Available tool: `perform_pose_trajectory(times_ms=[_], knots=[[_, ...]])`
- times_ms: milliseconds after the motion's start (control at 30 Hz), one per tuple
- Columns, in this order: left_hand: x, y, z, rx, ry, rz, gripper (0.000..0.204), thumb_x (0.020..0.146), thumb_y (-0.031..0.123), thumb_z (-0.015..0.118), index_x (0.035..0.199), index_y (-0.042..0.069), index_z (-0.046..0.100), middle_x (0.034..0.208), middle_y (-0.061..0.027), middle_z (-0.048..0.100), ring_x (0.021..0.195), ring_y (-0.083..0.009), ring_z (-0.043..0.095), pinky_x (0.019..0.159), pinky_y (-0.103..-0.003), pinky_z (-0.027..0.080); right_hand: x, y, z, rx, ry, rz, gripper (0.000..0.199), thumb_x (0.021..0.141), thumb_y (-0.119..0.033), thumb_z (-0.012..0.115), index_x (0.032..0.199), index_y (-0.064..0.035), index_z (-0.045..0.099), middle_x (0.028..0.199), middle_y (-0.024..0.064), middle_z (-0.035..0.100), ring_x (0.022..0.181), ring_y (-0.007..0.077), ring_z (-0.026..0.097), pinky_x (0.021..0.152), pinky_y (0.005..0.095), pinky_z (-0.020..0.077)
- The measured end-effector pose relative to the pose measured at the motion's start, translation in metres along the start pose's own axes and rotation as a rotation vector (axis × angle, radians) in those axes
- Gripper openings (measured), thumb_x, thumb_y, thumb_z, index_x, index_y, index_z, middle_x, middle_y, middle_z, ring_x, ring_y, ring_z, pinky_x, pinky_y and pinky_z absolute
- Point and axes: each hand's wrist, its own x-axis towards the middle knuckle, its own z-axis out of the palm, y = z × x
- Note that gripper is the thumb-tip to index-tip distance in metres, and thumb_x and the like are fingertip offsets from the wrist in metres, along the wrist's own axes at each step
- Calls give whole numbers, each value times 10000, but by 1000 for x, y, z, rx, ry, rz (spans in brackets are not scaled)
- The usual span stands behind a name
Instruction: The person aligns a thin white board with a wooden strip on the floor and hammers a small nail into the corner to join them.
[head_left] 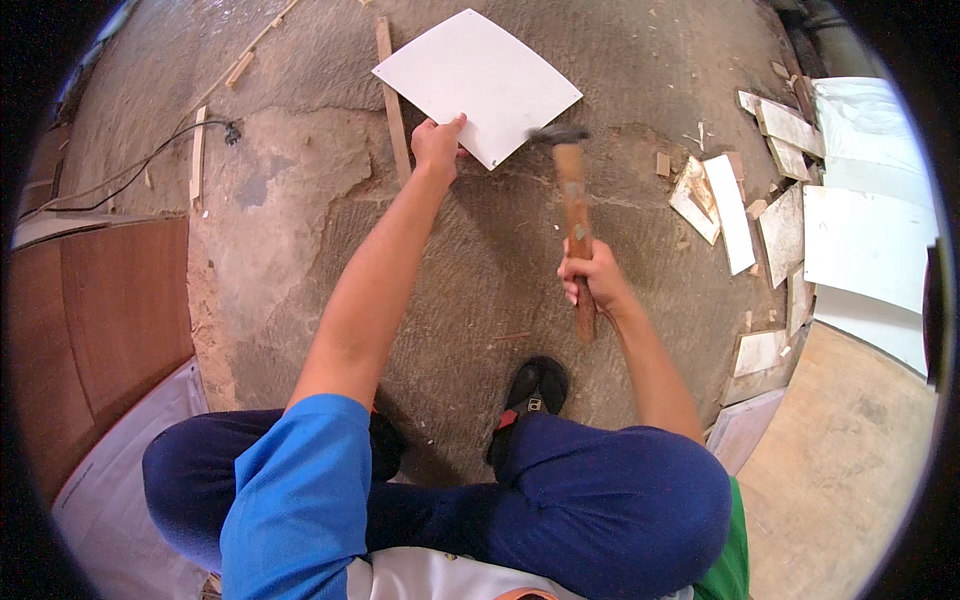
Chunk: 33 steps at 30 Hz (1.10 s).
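My left hand (437, 147) grips a white square board (478, 80) by its near left edge, thumb on top and fingers underneath. Small dark spots mark the board's corners. In my right hand (594, 276) is a hammer (573, 190), its worn wooden handle held near the lower end. The dark hammer head points up and lies just right of the board's near corner, slightly blurred; whether it touches the board I cannot tell. A wooden strip (393, 105) runs along the floor beside my left hand, partly hidden by the board.
Scrap board pieces (730, 213) lie scattered to the right, near white sheets (866, 245) and a large tan panel (840, 460). Brown panels (125, 310) stand at left. A black cable with a plug (232, 132) and thin wood strips (198, 155) rest on the rough floor.
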Motion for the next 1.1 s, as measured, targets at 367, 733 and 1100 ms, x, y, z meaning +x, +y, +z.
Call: perform_pose_trajectory(times_ms=[367, 733, 1100], knots=[[-1, -3, -3, 9, 13, 20, 221, 824, 145, 664, 987, 10, 599, 931, -87, 655, 789, -184, 620, 567, -326, 454, -9, -6, 2, -225, -54, 28, 255, 702, 23, 593, 889, -39, 430, 614, 59, 510, 406, 118, 482, 348, 269, 411], [9, -14, -5, 9, -12, 54, 220, 830, 131, 656, 993, -6, 604, 929, -92, 657, 743, -187, 636, 546, -300, 484, -8, -9, 6, -357, -151, 23, 265, 685, -7, 606, 890, -38, 440, 628, 65, 527, 413, 118, 485, 354, 271, 416], [3, -7, 0, -67, -35, 53, 250, 832, 149, 656, 1002, -17, 577, 928, -109, 645, 778, -196, 636, 551, -311, 484, -3, -7, 1, -206, -49, -28, 238, 717, -8, 589, 898, -28, 436, 641, 77, 535, 423, 122, 491, 361, 281, 428]])
